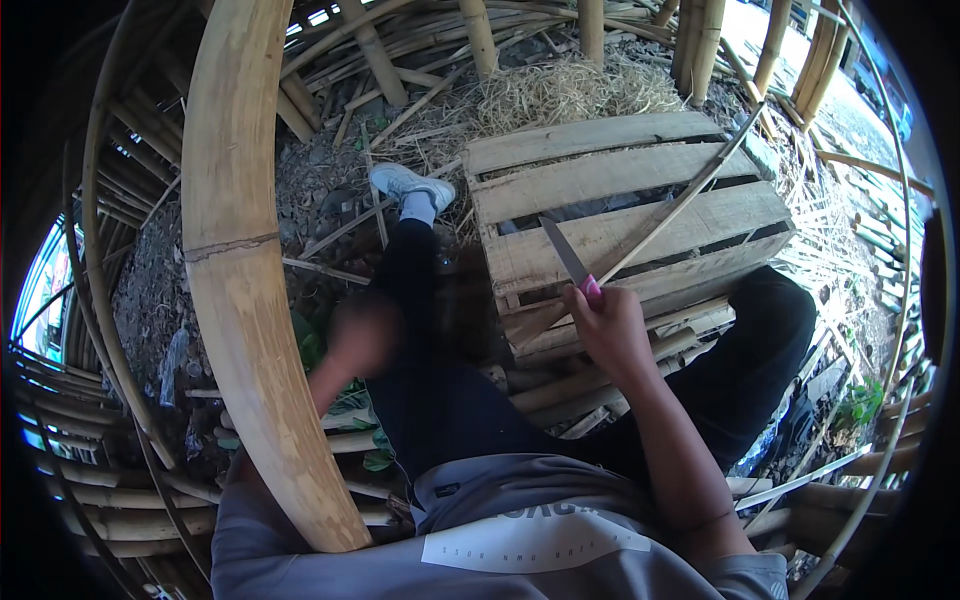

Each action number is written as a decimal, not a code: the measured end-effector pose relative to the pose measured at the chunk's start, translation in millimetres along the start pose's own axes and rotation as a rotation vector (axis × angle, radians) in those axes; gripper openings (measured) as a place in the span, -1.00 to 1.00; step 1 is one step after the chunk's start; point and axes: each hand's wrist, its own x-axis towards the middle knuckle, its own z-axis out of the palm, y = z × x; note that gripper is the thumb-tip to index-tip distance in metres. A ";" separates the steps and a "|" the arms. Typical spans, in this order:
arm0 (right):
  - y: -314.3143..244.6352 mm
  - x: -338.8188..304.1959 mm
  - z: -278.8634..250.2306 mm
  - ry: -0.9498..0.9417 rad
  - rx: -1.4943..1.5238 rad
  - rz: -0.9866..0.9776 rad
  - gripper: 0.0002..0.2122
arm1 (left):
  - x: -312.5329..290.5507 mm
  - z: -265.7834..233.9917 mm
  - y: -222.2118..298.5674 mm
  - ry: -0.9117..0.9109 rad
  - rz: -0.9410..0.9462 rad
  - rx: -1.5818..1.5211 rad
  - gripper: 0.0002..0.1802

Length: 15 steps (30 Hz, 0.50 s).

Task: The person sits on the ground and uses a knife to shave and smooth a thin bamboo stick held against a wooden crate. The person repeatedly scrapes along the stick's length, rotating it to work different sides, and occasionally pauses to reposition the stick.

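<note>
My right hand (pixel 606 325) is closed around the pink handle (pixel 592 288) of a knife. Its grey blade (pixel 566 252) points up and to the left over a slatted wooden crate (pixel 560 185). A long, thin bamboo strip (pixel 690 195) slants across the crate's slats, its near end reaching close to my right hand; whether my fingers touch it, I cannot tell. Beside my left thigh, my left hand (pixel 362 337) is smeared, so its fingers do not show. Nothing can be made out in it. A thick bamboo pole (pixel 235 200) rises in front of my left arm.
Dry straw (pixel 580 95) lies heaped behind the crate. My outstretched left leg ends in a white shoe (pixel 405 185) on the littered ground. Bamboo posts (pixel 478 38) and rails stand around me. Bamboo poles lie beneath my legs, and a green plant (pixel 860 403) grows at the right.
</note>
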 end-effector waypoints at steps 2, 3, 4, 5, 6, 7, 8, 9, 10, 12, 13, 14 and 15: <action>-0.8 -1.0 -1.8 -0.002 -0.003 0.007 -0.57 | 20.2 -17.2 -19.4 0.101 -0.148 -0.041 -0.45; 0.2 -0.6 -4.1 -0.002 -0.024 0.012 -0.57 | 25.5 -36.9 -17.1 0.169 -0.024 -0.281 -0.44; 1.9 -2.8 -5.6 -0.008 -0.049 0.021 -0.57 | 27.0 -52.9 -7.8 0.227 0.099 -0.528 -0.44; 3.2 -4.7 -5.3 -0.004 -0.042 0.030 -0.56 | 20.9 -57.4 10.7 0.171 0.326 -0.596 -0.44; 3.1 -5.0 -4.6 -0.004 -0.032 0.032 -0.56 | 12.6 -58.4 33.6 0.119 0.547 -0.655 -0.44; 0.9 -4.2 -0.9 -0.014 -0.014 0.023 -0.56 | -5.4 -53.7 59.3 0.006 0.722 -0.684 -0.43; 0.5 -3.7 0.5 -0.014 -0.024 0.011 -0.56 | -15.2 -45.6 77.3 -0.105 0.916 -0.715 -0.41; 0.4 -4.3 -0.4 -0.007 -0.032 0.004 -0.56 | -15.8 -39.1 77.1 -0.077 0.907 -0.641 -0.40; 0.1 -4.4 -1.1 -0.004 -0.038 -0.005 -0.55 | -14.9 -29.0 74.2 -0.051 0.894 -0.566 -0.40; -3.0 -4.2 -3.3 -0.007 -0.012 0.002 -0.55 | -4.0 -12.5 52.9 0.006 0.539 -0.295 -0.46; -3.9 -4.7 -3.8 -0.005 0.000 0.009 -0.54 | 15.6 -27.0 36.1 -0.122 0.262 -0.130 -0.53; -5.4 -6.0 -3.6 -0.021 -0.017 0.015 -0.54 | 28.5 -41.5 25.6 -0.246 -0.018 0.034 -0.58; -6.8 -5.0 -6.3 -0.024 -0.035 0.020 -0.54 | 31.1 -50.9 27.8 -0.128 0.094 -0.146 -0.59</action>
